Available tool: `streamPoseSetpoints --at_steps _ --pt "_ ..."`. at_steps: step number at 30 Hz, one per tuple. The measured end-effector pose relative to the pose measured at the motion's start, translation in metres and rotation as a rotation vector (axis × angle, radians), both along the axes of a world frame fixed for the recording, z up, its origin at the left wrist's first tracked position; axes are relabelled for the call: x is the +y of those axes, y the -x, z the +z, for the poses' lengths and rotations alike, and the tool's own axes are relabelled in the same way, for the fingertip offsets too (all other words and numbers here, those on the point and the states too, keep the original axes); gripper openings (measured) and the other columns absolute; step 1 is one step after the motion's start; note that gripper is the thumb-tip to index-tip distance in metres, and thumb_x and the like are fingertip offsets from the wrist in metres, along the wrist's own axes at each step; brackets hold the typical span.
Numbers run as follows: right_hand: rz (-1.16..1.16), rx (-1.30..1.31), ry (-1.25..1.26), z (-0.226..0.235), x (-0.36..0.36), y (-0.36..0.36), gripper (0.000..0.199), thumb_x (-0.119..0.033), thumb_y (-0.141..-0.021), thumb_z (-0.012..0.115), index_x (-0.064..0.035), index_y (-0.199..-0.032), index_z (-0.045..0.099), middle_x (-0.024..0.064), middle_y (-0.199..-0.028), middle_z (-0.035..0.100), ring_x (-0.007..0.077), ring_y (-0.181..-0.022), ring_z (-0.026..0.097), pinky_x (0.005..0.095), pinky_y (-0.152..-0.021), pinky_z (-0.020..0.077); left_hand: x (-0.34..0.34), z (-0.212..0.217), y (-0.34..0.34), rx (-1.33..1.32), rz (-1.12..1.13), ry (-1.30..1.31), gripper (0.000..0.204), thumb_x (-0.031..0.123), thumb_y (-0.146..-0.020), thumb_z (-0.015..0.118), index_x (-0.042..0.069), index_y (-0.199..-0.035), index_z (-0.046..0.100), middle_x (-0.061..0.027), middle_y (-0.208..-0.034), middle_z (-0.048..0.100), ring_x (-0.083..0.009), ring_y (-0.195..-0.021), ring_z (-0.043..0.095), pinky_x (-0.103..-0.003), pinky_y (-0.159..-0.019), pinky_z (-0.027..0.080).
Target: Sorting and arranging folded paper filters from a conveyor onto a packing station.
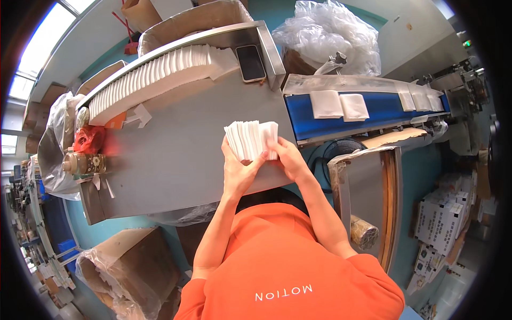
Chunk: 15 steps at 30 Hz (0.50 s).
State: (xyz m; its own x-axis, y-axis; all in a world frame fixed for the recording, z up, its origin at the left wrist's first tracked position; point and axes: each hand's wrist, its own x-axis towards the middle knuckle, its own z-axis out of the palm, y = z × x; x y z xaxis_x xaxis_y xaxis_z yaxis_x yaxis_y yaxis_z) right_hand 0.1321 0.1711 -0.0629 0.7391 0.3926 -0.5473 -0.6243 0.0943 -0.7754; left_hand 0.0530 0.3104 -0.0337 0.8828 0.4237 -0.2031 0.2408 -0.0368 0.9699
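Note:
Between my two hands I hold a bundle of folded white paper napkins, just above the near right part of the grey metal table. My left hand grips the bundle's left side and near edge, thumb pointing right. My right hand closes round its right end, with fingers against the last napkins. The folded edges face up and fan slightly on the left. Along the table's far rim stands a long curved row of similar white napkins. A dark-screened phone lies at that row's right end.
Right of the table, a blue conveyor belt carries several white napkin stacks. Tape rolls and a red plastic bundle sit at the table's left end. Clear plastic bags are heaped behind; a cardboard box stands lower left.

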Motion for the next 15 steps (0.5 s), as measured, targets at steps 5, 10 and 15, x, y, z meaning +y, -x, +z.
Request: streamPoseSetpoints --at_steps 5,10,15 --pt "-0.346 0.077 -0.183 -0.028 -0.025 -0.021 0.029 -0.017 -0.098 0.058 0.0046 -0.117 0.057 0.0108 -0.105 0.065 0.0203 -0.092 0.066 0.0305 -0.082 0.0557 0.001 0.005 -0.001 0.044 -0.006 0.085 0.096 0.037 -0.081 0.079 0.001 -0.148 0.02 -0.0228 -0.137 0.049 -0.0305 -0.127 0.051 -0.039 -0.105 0.043" --pt "0.127 -0.391 0.344 0.006 0.01 -0.004 0.058 -0.046 -0.096 0.06 0.0057 -0.121 0.057 0.0141 -0.113 0.065 0.0226 -0.101 0.063 0.0307 -0.09 0.0482 -0.004 -0.027 -0.001 -0.093 -0.042 0.277 0.081 0.032 -0.089 0.072 0.0 -0.147 0.025 -0.0222 -0.138 0.049 -0.0288 -0.126 0.053 -0.037 -0.103 0.045" --pt "-0.027 0.029 -0.081 0.004 0.007 0.001 0.038 -0.023 -0.096 0.061 0.0042 -0.122 0.059 0.0101 -0.106 0.066 0.0169 -0.092 0.063 0.0283 -0.078 0.0519 -0.002 -0.006 0.002 -0.026 -0.005 0.095 0.081 0.03 -0.088 0.073 -0.001 -0.146 0.026 -0.0202 -0.137 0.05 -0.0284 -0.127 0.051 -0.038 -0.106 0.042"
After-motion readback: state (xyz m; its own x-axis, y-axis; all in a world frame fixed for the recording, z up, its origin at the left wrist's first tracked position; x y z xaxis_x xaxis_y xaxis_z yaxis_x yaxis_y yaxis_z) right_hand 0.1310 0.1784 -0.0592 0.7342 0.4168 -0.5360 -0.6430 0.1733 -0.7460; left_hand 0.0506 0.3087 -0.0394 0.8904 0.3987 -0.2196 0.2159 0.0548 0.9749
